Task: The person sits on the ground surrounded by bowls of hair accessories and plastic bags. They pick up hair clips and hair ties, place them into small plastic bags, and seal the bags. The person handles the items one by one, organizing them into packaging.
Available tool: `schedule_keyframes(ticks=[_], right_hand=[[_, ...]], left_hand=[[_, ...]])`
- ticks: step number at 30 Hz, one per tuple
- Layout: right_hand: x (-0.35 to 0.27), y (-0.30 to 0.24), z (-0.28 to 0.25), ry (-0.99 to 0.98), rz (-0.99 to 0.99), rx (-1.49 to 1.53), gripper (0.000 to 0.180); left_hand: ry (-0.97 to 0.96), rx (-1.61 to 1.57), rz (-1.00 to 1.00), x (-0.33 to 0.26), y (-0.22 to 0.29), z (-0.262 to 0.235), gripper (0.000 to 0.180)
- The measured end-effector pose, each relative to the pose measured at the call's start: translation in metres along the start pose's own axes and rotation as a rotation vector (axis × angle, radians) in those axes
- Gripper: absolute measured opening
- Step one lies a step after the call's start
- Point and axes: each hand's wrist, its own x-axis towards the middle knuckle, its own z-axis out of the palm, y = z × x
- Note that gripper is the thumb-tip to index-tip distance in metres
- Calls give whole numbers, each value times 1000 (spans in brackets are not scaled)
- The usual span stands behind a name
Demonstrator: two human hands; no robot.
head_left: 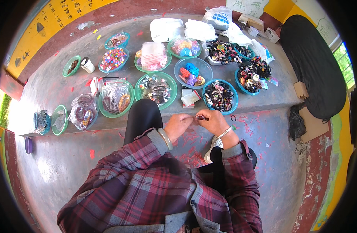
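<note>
Above my lap, my two hands nearly meet in front of the concrete ledge. My right hand (215, 123) is closed, its fingers pinching a small dark looped band (202, 117) that looks like a hair tie. Beside it, my left hand (178, 126) is closed too, fingertips pressed together near the band; what they grip is too small to make out. Just beyond are a green basin of hair ties (172, 86) and a blue basin of dark hair ties (236, 101). Between these two basins lies a small stack of clear packets (190, 98).
Farther back stand a basin of pink packets (168, 62), a basin of colourful beads (126, 59) and a white cup (87, 65). Bagged goods fill a green basin (128, 110) at left. A large black oval object (314, 66) leans at right. Red scraps litter the floor (275, 155).
</note>
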Motion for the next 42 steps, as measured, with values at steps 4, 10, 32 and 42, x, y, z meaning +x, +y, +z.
schedule_keyframes(ticks=[4,10,32,42], right_hand=[[0,-2,-1,23,35,42,16],[-2,-5,-7,-101,18,-29,14],[-4,-16,1,17,-41,-79,13],[0,-14,-10,7,14,121,10]], left_hand=[[-9,18,-16,0,3,2,26],[-84,52,11,-2,2,-1,28],[-76,100,69,4,-9,-2,27],[-145,-258,-53,-10,20,-3,30]])
